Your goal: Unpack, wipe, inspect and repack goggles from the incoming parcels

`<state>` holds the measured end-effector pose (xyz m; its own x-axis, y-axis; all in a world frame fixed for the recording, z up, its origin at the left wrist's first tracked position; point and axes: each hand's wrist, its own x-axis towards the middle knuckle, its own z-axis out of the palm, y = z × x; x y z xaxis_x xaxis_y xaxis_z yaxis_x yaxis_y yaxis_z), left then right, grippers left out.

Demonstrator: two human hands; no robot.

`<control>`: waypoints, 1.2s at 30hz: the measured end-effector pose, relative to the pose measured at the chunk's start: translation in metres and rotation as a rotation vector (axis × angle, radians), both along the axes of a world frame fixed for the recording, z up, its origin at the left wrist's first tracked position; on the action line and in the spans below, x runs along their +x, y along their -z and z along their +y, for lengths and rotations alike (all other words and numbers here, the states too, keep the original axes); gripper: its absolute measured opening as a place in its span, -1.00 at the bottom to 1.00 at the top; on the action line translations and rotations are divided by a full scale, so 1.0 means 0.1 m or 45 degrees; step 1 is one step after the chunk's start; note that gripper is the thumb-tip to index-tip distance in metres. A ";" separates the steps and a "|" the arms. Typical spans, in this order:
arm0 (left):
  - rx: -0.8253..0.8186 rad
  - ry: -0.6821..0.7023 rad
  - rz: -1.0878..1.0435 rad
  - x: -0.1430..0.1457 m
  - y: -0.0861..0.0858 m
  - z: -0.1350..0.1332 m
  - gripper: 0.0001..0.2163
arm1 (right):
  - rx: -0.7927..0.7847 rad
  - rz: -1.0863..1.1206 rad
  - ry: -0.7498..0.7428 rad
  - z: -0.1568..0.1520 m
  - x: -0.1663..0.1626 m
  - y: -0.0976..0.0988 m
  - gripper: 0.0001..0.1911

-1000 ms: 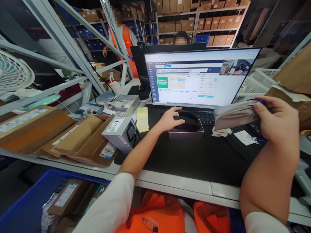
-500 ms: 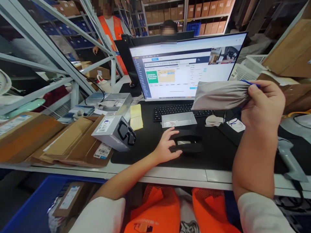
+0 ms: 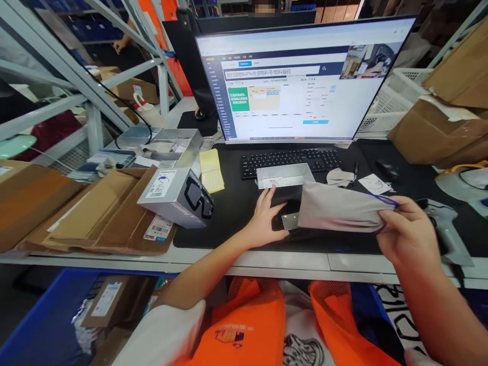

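My right hand [image 3: 409, 234] pinches the gathered end of a grey drawstring pouch [image 3: 339, 208] with a blue cord. The pouch hangs sideways just above the black desk mat [image 3: 236, 223]. My left hand [image 3: 265, 218] is open, fingers spread, beside a small shiny pale patch [image 3: 290, 221] on a dark object that the pouch mostly covers. Behind that hand lies a shallow open grey box part [image 3: 285, 175], in front of the keyboard [image 3: 293, 160]. A silver box [image 3: 179, 198] printed with black goggles stands to the left.
A monitor [image 3: 290, 86] stands at the back. Opened cardboard boxes [image 3: 95, 213] cover the left side, next to a yellow notepad [image 3: 211, 170]. A crumpled cloth piece [image 3: 340, 177], a pen [image 3: 356, 172], a mouse [image 3: 387, 169] and a handheld scanner [image 3: 446, 231] lie right. A blue bin [image 3: 41, 315] sits below.
My right hand has lowered the pouch towards the mat, covering much of the dark object near my left hand. The left hand stays spread there. The view has tilted downward.
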<state>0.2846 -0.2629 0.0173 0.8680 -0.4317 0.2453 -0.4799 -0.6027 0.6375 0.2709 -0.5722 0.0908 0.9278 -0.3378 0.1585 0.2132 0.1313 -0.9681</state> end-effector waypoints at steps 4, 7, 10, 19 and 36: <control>-0.014 -0.007 0.034 0.00 0.00 0.00 -0.24 | -0.156 0.297 -0.325 0.20 0.09 0.34 -0.65; -0.021 -0.001 0.019 0.00 0.02 0.00 -0.20 | -0.566 0.168 -0.522 0.32 0.07 0.50 -0.49; -0.023 -0.011 0.045 0.00 0.02 -0.01 -0.18 | -1.158 -0.155 -0.471 0.26 0.09 0.57 -0.50; -0.039 -0.073 -0.037 -0.06 0.04 -0.06 -0.38 | -1.869 -0.488 -0.384 0.48 0.33 0.65 -0.58; -0.131 -0.111 -0.060 -0.08 0.04 0.02 -0.66 | -1.588 -0.052 -0.577 0.07 0.41 0.64 -0.46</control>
<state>0.2770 -0.2608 0.0133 0.8874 -0.3257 0.3261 -0.4598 -0.5759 0.6760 0.3121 -0.5650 0.0269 0.9063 0.3892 0.1649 0.4181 -0.7682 -0.4848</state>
